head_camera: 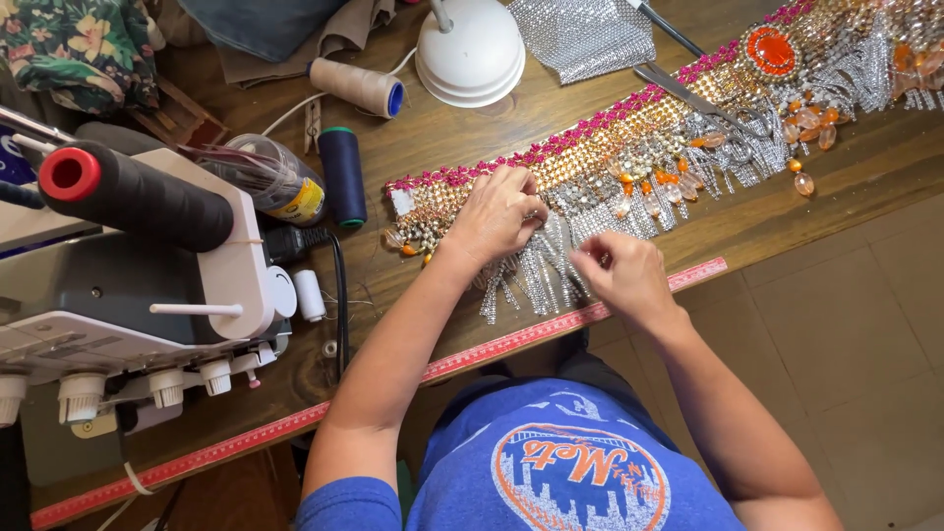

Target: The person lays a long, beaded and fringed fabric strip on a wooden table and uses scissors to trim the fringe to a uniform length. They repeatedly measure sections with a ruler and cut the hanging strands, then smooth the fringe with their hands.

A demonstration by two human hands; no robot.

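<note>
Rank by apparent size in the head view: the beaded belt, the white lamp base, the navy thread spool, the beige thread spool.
1. Beaded belt
2. White lamp base
3. Navy spool and beige spool: about alike, too close to rank.

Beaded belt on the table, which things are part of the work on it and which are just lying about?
In use: beaded belt, left hand pressing it, right hand pinching at its silver fringe.
Lying about: thread spools, sewing machine, scissors, lamp base.
</note>
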